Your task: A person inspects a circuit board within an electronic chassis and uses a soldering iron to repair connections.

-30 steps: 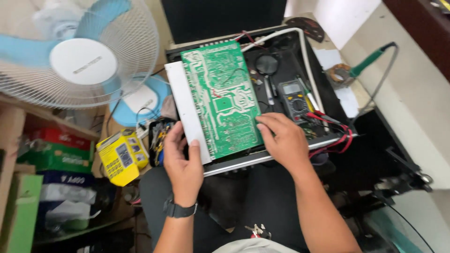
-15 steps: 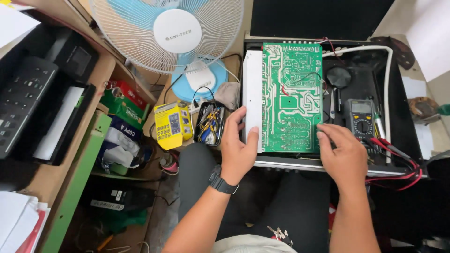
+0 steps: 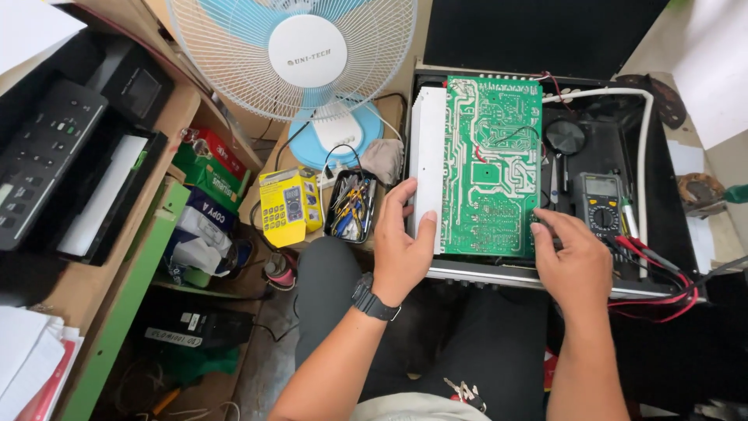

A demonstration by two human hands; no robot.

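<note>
A green circuit board [image 3: 491,164] with a white metal strip [image 3: 428,156] along its left edge lies on an open black chassis [image 3: 654,156]. My left hand [image 3: 401,245], with a black watch on the wrist, grips the strip's near left corner. At the board's near right corner my right hand [image 3: 573,261] rests with its fingertips on the edge. A grey multimeter [image 3: 598,204] with red and black leads [image 3: 662,273] lies just right of the board.
A blue and white desk fan [image 3: 308,58] stands at the back left. A yellow box [image 3: 288,204] and a tray of small tools [image 3: 352,209] sit left of the chassis. A black printer [image 3: 62,156] and wooden shelves [image 3: 148,257] fill the left side.
The view has swung left and closer, bringing the printer and shelves into sight. Both hands stay on the board's near corners, and the board now lies squarer to me.
</note>
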